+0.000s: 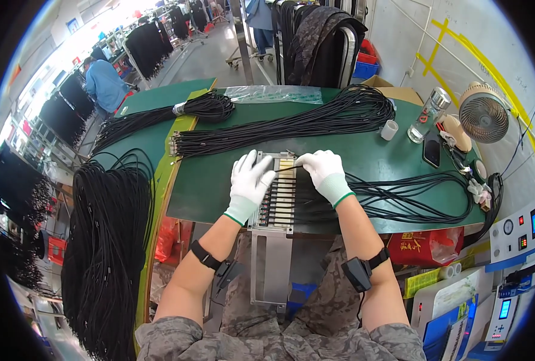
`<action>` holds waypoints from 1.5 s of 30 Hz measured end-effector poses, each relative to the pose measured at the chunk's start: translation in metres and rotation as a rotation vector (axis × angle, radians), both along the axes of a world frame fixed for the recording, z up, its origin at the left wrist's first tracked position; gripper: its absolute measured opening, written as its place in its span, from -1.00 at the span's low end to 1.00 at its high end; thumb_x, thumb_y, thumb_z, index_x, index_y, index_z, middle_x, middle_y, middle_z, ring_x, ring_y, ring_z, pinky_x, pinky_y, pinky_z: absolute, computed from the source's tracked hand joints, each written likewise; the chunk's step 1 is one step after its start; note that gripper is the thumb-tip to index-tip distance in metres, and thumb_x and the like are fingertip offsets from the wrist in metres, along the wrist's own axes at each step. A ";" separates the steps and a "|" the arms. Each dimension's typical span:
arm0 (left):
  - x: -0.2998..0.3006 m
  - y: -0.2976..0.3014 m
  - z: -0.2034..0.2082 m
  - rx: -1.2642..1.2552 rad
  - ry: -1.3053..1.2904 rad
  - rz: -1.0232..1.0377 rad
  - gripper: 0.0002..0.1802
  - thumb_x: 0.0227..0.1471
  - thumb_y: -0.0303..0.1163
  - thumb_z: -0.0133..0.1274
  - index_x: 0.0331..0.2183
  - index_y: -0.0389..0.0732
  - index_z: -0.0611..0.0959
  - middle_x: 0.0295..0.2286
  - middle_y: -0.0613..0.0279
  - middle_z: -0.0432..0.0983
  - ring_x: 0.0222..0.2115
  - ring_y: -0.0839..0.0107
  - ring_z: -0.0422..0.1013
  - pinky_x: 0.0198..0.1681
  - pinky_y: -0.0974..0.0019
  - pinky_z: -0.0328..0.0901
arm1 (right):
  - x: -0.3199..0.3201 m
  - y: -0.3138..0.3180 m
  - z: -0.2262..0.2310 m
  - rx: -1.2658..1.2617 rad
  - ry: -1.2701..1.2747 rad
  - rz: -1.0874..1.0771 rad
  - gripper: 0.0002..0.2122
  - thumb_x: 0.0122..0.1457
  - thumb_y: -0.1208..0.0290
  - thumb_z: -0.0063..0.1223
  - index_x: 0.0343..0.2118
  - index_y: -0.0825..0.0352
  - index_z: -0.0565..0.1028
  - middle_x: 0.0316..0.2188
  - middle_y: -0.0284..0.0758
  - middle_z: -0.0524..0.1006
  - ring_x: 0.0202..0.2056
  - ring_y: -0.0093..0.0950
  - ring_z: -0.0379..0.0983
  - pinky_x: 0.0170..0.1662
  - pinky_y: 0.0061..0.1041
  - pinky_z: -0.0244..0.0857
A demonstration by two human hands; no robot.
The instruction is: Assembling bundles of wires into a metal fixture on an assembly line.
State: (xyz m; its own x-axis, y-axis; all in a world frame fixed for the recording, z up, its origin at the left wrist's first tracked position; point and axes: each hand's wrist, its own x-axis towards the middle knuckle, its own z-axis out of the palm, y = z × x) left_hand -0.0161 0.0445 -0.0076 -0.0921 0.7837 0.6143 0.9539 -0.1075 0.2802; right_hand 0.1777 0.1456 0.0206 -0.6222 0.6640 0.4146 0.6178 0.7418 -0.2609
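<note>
At the centre of the frame, a long grey metal fixture tray with a row of slots (278,198) lies on the green counter (376,153). The white-gloved left hand (249,180) rests flat on the tray's left edge, fingers spread and gripping nothing. The white-gloved right hand (324,171) pinches a thin black cable end (287,169) over the tray's upper slots, with a bundle of black cables (279,135) just above.

We wear white knit gloves with green cuffs on the left hand (249,183) and right hand (326,173), black forearm straps, and camouflage clothing.
</note>
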 end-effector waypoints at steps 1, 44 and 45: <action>-0.004 0.000 -0.003 0.020 -0.139 -0.004 -0.70 0.07 -0.13 0.10 -0.18 -0.03 0.68 0.01 -0.02 0.42 0.07 0.00 0.25 0.22 0.01 -0.01 | 0.001 0.000 0.001 0.001 0.017 -0.004 -0.88 0.10 0.38 0.07 -0.37 -0.03 0.60 -0.49 -0.37 0.52 -0.34 -0.29 0.43 -0.24 -0.32 0.29; -0.006 -0.002 0.004 0.003 -0.309 -0.016 -0.73 0.16 -0.25 -0.05 -0.23 -0.11 0.69 -0.10 0.04 0.49 0.00 0.14 0.33 0.13 0.14 0.14 | 0.000 -0.011 0.004 0.058 -0.096 -0.015 -0.85 0.11 0.39 0.03 -0.32 -0.02 0.60 -0.49 -0.37 0.50 -0.32 -0.30 0.41 -0.22 -0.31 0.26; -0.009 -0.001 0.002 -0.011 -0.353 -0.011 -0.73 0.16 -0.25 -0.05 -0.23 -0.11 0.69 -0.09 0.04 0.49 0.01 0.14 0.32 0.14 0.14 0.14 | -0.001 -0.010 0.003 0.057 -0.123 -0.038 -0.85 0.12 0.39 0.03 -0.33 -0.01 0.60 -0.49 -0.37 0.50 -0.32 -0.30 0.41 -0.22 -0.31 0.26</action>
